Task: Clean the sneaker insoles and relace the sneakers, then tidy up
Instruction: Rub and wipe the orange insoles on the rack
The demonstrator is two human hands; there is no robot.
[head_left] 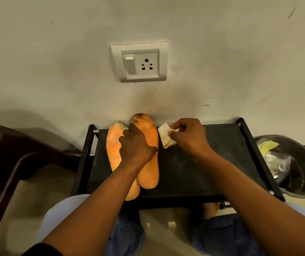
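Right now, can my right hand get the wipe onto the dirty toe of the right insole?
Probably yes. The right hand holds the wipe just beside the right insole, and the left hand leaves its toe uncovered.

Dim, warm yellowish light; soft shadows fall on the wall [55,52]. Wide-angle bending at the edges, slight blur overall.

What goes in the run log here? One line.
left hand rests on insoles | right hand pinches wipe | rack | wiping pending
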